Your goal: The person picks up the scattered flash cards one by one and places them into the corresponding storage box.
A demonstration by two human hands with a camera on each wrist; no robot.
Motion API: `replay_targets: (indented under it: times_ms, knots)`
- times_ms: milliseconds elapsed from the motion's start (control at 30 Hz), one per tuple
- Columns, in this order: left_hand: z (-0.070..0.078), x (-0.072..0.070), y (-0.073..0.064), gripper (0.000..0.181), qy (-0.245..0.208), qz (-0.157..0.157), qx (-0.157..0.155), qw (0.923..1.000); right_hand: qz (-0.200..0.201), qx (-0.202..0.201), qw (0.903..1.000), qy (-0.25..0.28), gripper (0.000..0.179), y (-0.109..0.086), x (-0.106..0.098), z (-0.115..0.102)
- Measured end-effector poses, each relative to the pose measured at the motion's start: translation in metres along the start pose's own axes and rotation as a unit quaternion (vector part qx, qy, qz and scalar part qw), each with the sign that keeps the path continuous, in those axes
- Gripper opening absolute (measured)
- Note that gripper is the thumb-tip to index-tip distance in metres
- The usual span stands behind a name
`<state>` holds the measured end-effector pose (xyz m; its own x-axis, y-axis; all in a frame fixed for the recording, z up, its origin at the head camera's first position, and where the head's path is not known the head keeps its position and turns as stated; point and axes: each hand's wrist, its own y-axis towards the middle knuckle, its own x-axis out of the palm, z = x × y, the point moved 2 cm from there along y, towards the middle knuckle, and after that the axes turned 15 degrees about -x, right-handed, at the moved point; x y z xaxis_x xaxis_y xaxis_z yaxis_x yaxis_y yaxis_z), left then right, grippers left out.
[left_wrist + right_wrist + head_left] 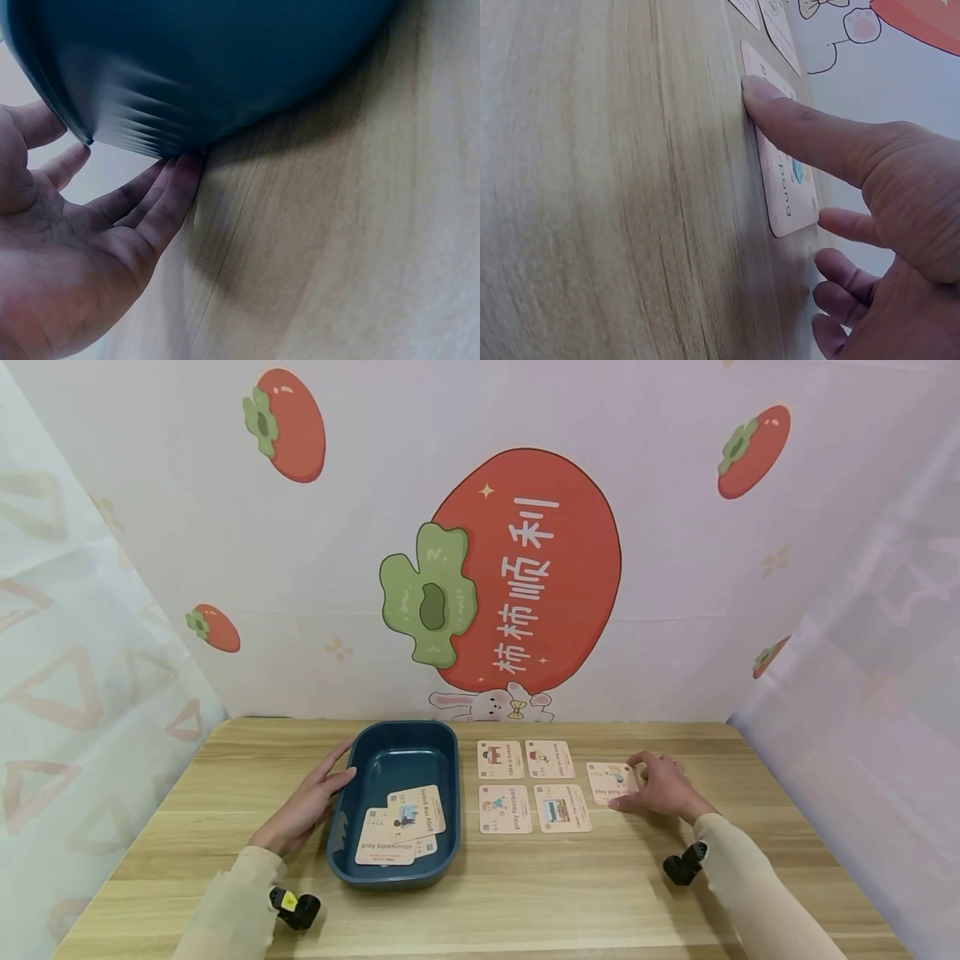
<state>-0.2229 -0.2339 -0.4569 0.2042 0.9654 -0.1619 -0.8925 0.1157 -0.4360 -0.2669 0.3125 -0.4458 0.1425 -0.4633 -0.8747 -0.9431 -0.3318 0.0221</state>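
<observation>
My left hand [313, 802] holds the left wall of a dark blue plastic tray [452, 777], thumb over the rim and fingers against the outside. In the left wrist view, fingertips [187, 169] touch the tray's side low down, near the tabletop. Inside the tray lie overlapping picture cards, among them "play the piano" [431, 800] and "play badminton" [386, 847]. My right hand [663, 789] grips a "play ping-pong" card [607, 781] by opposite edges, between thumb and index finger. The card is low over or on the table; the right wrist view leaves contact unclear.
Left of the right hand, picture cards lie in two rows: "take a break" [500, 760] and another card [550, 759] behind, "play football" [505, 810] and a building card [562, 808] in front. A printed backdrop [360, 527] borders the wooden table [540, 902].
</observation>
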Motion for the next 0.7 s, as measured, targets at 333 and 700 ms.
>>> replay_targets:
  times_ms: [333,700]
  knots:
    - [-0.001,0.0,0.0,0.067,-0.002,0.0,-0.002,1.0,0.037,0.015,0.9989,0.025,0.087,-0.002,-0.001,-0.001]
    - [0.0,0.0,0.001,0.066,-0.001,0.001,0.0,1.0,0.089,-0.043,0.9932,0.061,0.049,-0.013,-0.009,0.001]
